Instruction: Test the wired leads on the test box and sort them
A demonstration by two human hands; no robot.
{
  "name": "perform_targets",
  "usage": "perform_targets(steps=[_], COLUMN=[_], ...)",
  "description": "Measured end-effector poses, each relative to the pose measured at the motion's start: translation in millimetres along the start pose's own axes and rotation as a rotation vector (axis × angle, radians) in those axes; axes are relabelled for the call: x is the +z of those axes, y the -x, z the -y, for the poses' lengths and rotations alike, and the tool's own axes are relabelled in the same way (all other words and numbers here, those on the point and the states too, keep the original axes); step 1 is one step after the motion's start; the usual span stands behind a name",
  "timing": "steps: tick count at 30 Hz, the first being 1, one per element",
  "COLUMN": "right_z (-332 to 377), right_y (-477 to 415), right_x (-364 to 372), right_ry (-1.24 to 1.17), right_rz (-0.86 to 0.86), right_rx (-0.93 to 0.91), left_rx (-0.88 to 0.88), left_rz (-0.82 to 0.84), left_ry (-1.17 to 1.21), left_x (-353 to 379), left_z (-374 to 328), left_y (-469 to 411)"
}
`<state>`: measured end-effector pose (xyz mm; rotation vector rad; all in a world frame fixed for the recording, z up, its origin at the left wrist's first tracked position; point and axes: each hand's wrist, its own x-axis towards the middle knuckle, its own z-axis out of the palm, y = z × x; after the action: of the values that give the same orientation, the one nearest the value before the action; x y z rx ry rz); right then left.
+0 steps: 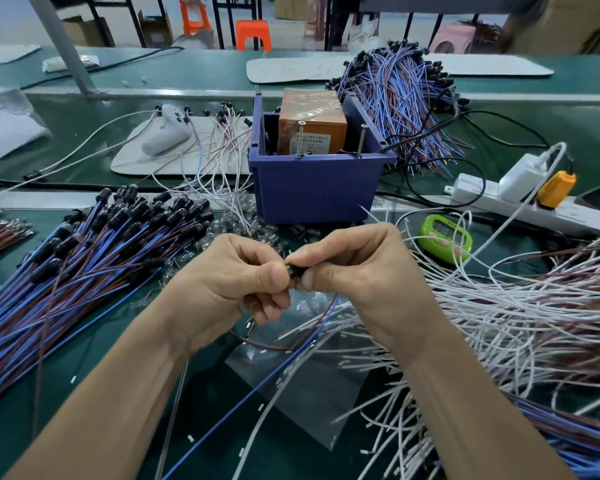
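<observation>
My left hand point(238, 282) and my right hand point(355, 268) meet in the middle, both pinching one small black holder point(296, 270) of a wired lead. Its blue and brown wires point(312, 323) trail down between my wrists. Straight ahead stands the blue bin point(321, 188) with the orange test box point(312, 128) and two upright screws inside. A big heap of blue and brown leads with black holders point(84, 251) lies at my left. White and brown loose leads point(516, 306) fan out at my right.
Another blue-brown lead heap point(400, 98) lies behind the bin. A white power strip point(520, 199) with an orange plug and a green timer point(445, 237) sit right. A clear bag point(312, 386) lies under my wrists. Small clear bulbs point(236, 223) are scattered before the bin.
</observation>
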<state>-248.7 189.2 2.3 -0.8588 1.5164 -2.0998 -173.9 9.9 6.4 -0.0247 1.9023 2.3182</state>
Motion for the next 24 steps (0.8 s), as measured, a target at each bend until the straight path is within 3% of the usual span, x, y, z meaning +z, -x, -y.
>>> perform_targets(steps=[8, 15, 19, 24], right_z=[-1.6, -1.7, 1.0, 2.7], right_y=[0.5, -4.7, -6.3, -1.4], right_x=[0.2, -5.6, -15.8, -14.8], right_ry=[0.024, 0.205, -0.062, -0.452], right_rz=[-0.034, -0.199, -0.297, -0.058], right_rx=[0.013, -0.027, -0.001, 0.126], left_rx=[0.011, 0.08, 0.178, 0.323], left_rz=[-0.042, -0.256, -0.393, -0.355], left_ry=[-0.025, -0.146, -0.098, -0.122], left_x=[-1.3, 8.3, -2.0, 11.7], left_z=[2.1, -4.9, -14.7, -12.3], left_y=[0.5, -4.4, 1.9, 2.4])
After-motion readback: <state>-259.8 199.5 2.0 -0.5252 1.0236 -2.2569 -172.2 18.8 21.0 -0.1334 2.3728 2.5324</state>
